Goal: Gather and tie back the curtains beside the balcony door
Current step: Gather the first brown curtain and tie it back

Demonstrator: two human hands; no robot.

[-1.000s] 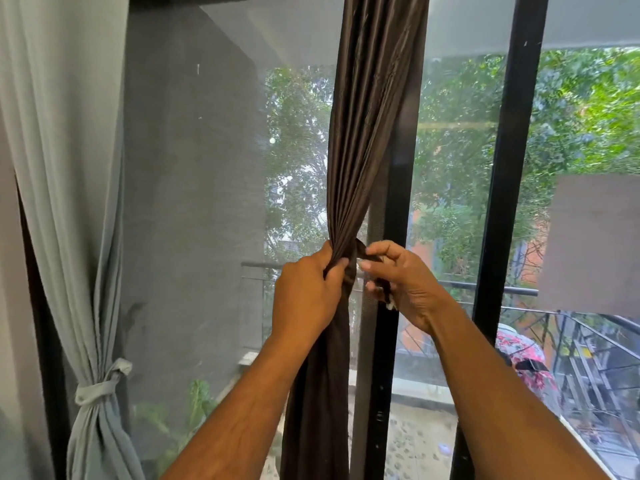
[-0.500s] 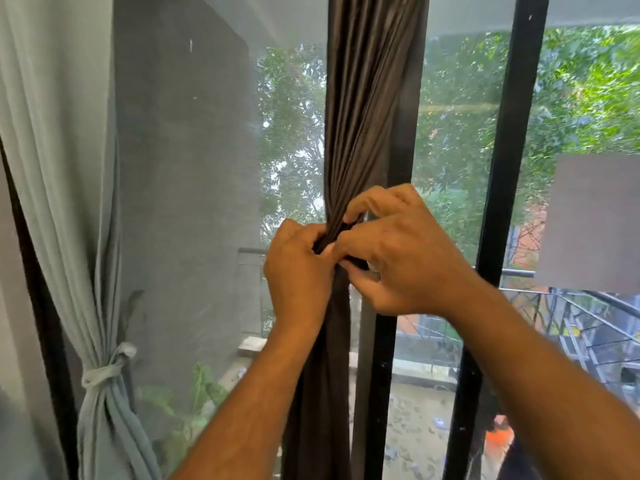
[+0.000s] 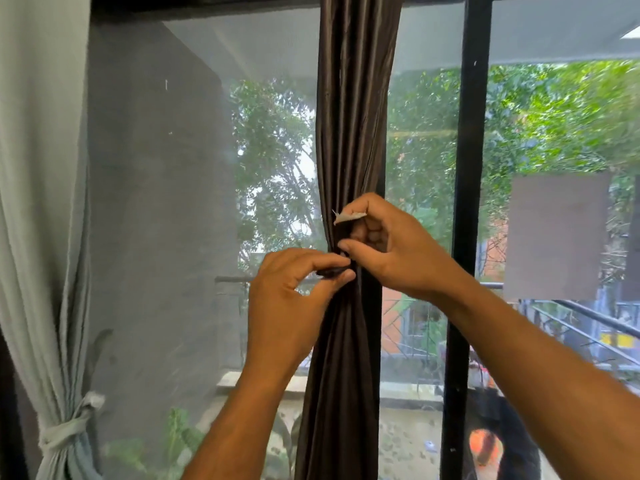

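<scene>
Both forearms reach up from the bottom edge and meet at the middle of the view. The left hand (image 3: pixel 287 306) sits just left of the brown curtain (image 3: pixel 349 150), thumb and forefinger pinched narrow on a dark tie end (image 3: pixel 331 271) at the curtain's left edge. The right hand (image 3: pixel 398 251) is slightly higher and to the right, its fingers (image 3: pixel 356 211) curled in against the gathered cloth, with a pale frayed tip (image 3: pixel 346 217) sticking out above the forefinger; whether it grips the tie or the cloth itself I cannot tell. The curtain hangs as one narrow bunch from the top edge to the bottom edge, pinched to a waist between the two hands and flaring a little below. It lies against the centre door frame (image 3: pixel 377 341), which shows as a dark strip along its right side. To its left is a wide open pane of glass (image 3: pixel 166 237) with free room for the left arm. To the right a second black frame (image 3: pixel 464 237) stands upright close behind the right forearm, leaving a narrower gap there. A grey rectangular patch (image 3: pixel 557 237) sits on the right pane. At the far left edge a pale curtain (image 3: pixel 38 202) hangs already bound low down by a knotted tie (image 3: pixel 69 431), well apart from the hands. Beyond the glass are a grey wall (image 3: pixel 152 168), a balcony railing (image 3: pixel 588 313) and green trees (image 3: pixel 273 161).
</scene>
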